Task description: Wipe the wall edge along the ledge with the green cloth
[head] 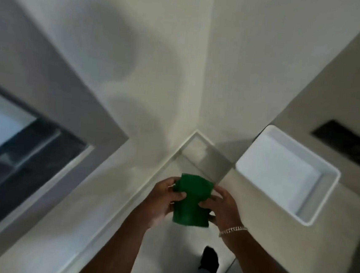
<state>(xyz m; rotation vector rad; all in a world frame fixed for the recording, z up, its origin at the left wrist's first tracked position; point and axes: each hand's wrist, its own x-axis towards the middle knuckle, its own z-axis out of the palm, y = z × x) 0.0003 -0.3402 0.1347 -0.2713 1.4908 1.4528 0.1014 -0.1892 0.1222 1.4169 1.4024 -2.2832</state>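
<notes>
The green cloth (191,200) is bunched between both of my hands, low in the middle of the view. My left hand (162,200) grips its left side with the thumb across the front. On the cloth's right side, my right hand (222,208), with a chain bracelet at the wrist, pinches the edge. The cloth hangs in the air above the floor, apart from the walls. The pale wall (135,88) meets the floor at a white ledge-like skirting edge (147,188), which runs diagonally from the room corner down to the lower left, just left of my left hand.
A white rectangular basin (313,206) sits on a beige counter (260,227) at the right. A dark window (19,154) in a grey frame fills the left. A dark rectangular panel (347,143) is on the right wall. My shoe (210,258) stands on the floor below.
</notes>
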